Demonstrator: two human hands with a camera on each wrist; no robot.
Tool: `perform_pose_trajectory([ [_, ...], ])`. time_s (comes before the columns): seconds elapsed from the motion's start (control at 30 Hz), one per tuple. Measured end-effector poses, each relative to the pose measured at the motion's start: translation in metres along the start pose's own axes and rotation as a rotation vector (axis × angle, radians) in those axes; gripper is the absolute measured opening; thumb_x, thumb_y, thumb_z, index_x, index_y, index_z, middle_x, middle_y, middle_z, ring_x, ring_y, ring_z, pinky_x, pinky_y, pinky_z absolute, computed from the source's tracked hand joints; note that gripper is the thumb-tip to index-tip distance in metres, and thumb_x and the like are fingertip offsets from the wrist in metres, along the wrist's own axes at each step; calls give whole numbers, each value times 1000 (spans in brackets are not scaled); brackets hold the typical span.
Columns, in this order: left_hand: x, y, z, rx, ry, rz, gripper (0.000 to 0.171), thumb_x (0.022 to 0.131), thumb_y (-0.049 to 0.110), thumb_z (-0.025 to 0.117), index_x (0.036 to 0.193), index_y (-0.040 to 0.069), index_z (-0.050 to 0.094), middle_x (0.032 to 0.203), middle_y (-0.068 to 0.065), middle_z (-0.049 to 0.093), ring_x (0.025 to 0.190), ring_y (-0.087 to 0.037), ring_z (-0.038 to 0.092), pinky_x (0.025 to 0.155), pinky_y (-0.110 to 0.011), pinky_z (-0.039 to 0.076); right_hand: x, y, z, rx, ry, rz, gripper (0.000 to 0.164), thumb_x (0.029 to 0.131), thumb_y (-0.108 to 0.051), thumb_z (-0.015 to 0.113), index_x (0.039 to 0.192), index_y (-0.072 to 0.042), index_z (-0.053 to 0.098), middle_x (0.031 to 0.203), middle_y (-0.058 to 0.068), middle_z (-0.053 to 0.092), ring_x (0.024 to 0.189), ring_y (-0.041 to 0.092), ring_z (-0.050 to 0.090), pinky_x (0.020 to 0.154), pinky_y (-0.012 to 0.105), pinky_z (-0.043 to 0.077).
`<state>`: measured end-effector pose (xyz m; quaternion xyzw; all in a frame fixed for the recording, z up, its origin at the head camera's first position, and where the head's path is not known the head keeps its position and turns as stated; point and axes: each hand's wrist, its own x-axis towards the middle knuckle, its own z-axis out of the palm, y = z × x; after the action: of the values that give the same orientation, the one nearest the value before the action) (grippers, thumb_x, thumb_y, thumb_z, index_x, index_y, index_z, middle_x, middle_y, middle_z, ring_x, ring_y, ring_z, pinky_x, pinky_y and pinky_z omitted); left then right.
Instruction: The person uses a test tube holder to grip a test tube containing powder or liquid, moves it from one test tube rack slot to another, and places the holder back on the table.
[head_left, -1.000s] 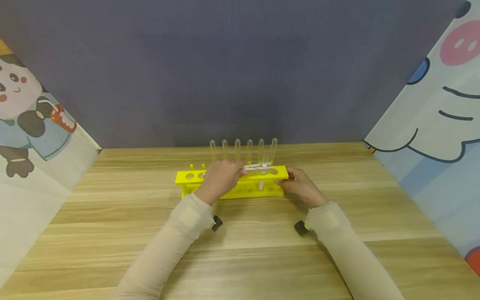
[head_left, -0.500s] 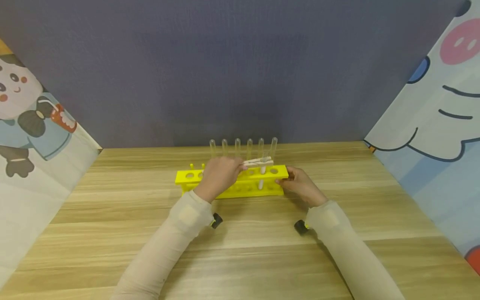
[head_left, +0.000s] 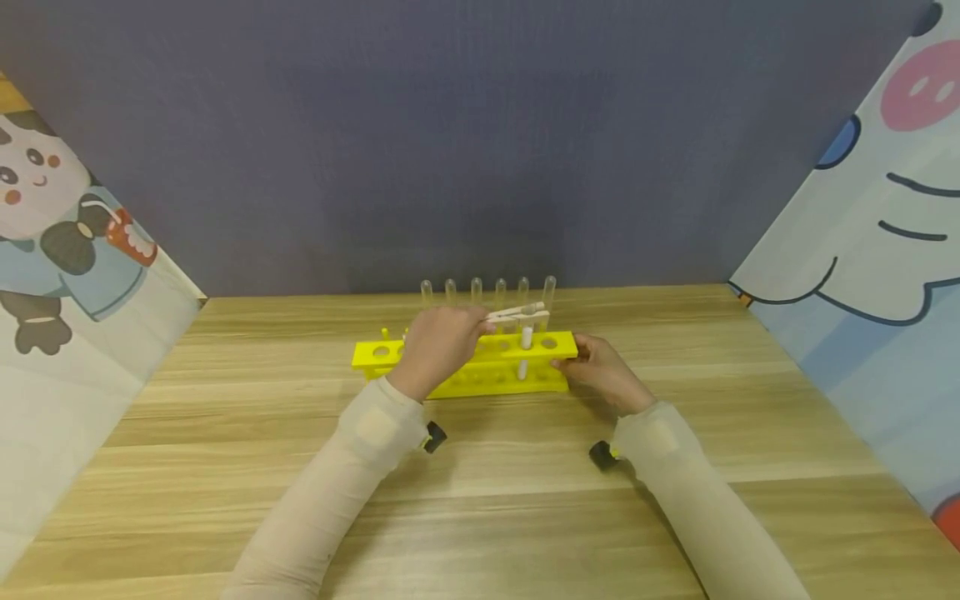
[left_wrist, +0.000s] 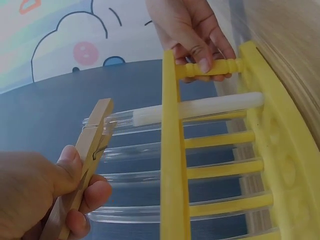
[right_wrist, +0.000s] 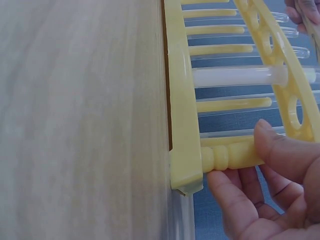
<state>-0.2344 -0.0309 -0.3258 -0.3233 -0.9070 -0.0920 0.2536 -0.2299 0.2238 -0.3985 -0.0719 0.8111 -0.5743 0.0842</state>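
A dark grey-blue backdrop [head_left: 480, 150] rose behind everything, with a cartoon-printed sheet standing along each side, one on the left [head_left: 75, 242] and one on the right [head_left: 877, 192]. Below it spread the worktop [head_left: 510, 525], pale and wood-grained. Two arms in light sleeves [head_left: 330, 492] reached forward over it, a small black device [head_left: 435, 437] at each wrist.

Near the back edge of the worktop stood a yellow rack [head_left: 495, 357], upright, its long side facing the person. The left hand [head_left: 442, 346] was above the rack; its grip was closed, thumb on one side and fingers on the other, around a wooden clip [left_wrist: 92, 137]. The right hand [head_left: 606, 375] was at the rack's right end, its grip closed around the end post [right_wrist: 227, 156] between thumb and fingers.

Behind the top bar, six clear tubes [head_left: 476, 300] stood in a row with rounded ends up, over slim yellow pegs [left_wrist: 225, 170]. A tube with white contents [left_wrist: 215, 106] stood in the second hole from the right end. The clip's tips were at its clear upper end; how tightly they held it could not be told.
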Motion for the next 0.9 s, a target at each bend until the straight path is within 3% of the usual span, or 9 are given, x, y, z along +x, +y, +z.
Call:
perform_pose_trajectory([
  [0.2,2,1,-4,-9,2,-8,20,92,27,61,97,11,71,49,2,46,41,-8,23,40,-21,17,-1,0,0,-9,6,-10,40,89,-5,62,125,5,51,119,19,55,102,25,55,82,28,48],
  [0.5,3,3,-12,33,43,15,29,94,29,58,70,13,56,49,5,25,43,-7,17,40,-21,15,0,0,1,-1,7,6,38,88,-3,62,125,4,52,118,18,56,99,23,56,80,26,48],
  [0.9,2,2,-17,4,68,-7,25,94,29,58,76,12,61,47,4,30,42,-8,20,40,-22,16,-2,0,-1,19,-12,-4,38,89,-3,60,125,6,51,117,19,56,97,23,55,80,26,48],
])
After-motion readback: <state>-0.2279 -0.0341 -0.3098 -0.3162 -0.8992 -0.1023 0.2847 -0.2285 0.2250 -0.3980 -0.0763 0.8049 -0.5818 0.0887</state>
